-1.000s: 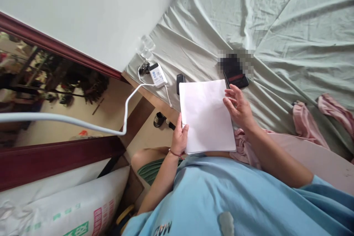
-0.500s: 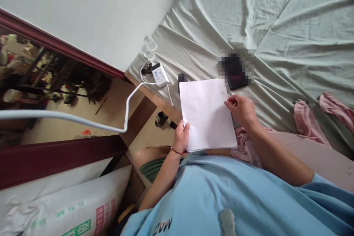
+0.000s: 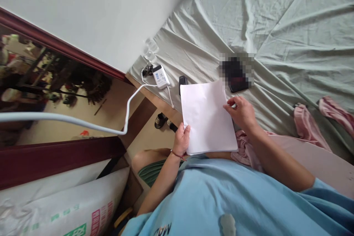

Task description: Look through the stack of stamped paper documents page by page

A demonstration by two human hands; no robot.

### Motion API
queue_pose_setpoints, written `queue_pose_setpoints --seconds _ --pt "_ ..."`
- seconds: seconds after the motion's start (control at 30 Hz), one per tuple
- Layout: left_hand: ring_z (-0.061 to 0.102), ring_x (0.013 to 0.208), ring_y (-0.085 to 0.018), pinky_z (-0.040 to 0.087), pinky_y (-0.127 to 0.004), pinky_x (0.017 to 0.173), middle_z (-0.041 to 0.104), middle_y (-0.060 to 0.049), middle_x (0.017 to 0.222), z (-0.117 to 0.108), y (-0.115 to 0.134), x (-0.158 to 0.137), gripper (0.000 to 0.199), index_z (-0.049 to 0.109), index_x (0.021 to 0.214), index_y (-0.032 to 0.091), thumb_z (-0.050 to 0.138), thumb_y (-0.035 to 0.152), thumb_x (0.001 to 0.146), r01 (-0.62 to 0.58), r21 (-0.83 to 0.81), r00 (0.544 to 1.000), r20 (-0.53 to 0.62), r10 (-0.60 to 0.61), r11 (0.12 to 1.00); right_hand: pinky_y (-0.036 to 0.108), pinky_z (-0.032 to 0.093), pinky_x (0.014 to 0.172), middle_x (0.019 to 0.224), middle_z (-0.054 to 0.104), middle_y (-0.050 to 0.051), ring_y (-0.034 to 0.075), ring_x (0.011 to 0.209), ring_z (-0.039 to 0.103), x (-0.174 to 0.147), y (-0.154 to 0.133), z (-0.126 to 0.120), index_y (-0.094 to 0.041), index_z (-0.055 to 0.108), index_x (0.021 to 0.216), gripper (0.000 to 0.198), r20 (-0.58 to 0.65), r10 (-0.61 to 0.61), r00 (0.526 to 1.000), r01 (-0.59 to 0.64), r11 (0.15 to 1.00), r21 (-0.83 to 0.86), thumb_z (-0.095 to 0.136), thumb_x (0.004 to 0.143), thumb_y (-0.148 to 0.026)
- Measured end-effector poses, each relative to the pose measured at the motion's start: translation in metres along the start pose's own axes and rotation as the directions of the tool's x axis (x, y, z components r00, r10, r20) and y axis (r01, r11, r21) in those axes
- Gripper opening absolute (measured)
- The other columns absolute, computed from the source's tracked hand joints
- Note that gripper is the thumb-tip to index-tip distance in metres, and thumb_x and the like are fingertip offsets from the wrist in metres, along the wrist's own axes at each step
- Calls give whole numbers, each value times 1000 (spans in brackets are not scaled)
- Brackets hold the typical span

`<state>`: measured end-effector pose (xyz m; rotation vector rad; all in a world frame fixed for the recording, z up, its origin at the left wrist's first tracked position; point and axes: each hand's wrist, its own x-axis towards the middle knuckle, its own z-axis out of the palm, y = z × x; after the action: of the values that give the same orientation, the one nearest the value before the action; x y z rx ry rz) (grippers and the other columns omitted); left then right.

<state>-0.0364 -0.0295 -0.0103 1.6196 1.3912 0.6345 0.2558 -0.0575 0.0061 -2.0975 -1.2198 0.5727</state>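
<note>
White sheets of paper [image 3: 207, 121], a thin stack with blank top, lie over my lap in the middle of the head view. My left hand [image 3: 181, 139] grips their left edge, thumb on top and fingers hidden underneath. At the upper right edge, my right hand [image 3: 241, 112] pinches the paper between thumb and forefinger. That edge curls up slightly near the fingertips. A dark phone-like object [image 3: 238, 85], partly blurred out, rests on the bed just beyond the right hand. Behind the paper's top left corner shows a small black object [image 3: 182, 81].
On the bed sheet [image 3: 276, 44] at the left edge are a white power bank [image 3: 160, 76] with a cable, keys [image 3: 148, 70] and clear cups [image 3: 151, 48]. Pink cloth [image 3: 309, 125] lies at right. A thick white tube [image 3: 55, 118] crosses the left side above a filled sack [image 3: 83, 199].
The view has shifted slightly. The paper's upper right edge is lifted and curled a little more beside my right fingertips. My left hand keeps its hold.
</note>
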Motion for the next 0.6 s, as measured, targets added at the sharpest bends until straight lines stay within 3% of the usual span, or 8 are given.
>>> queue_pose_setpoints --seconds 0.27,0.43,0.6 --pt "67 103 -23 50 -34 95 73 -8 112 1 -7 0 46 63 115 20 54 62 99 29 -71 999 17 -27 997 33 38 71 95 76 6 22 79 63 -1 0 0 -21 77 93 18 56 -10 998 13 998 -54 62 92 -31" --pt "67 102 -22 51 -33 95 73 -7 110 1 -6 0 47 64 113 20 56 63 97 43 -103 999 12 -42 994 31 39 71 92 75 4 18 71 60 -3 -1 1 -22 76 105 22 -11 -65 998 65 998 9 62 91 -28" --pt "67 102 -23 50 -34 95 73 -8 111 1 -6 0 45 64 113 19 56 61 98 30 -112 1000 9 -29 993 31 33 64 90 73 5 19 73 60 -7 -6 -1 -22 77 94 17 -75 -95 993 90 994 -62 62 92 -29"
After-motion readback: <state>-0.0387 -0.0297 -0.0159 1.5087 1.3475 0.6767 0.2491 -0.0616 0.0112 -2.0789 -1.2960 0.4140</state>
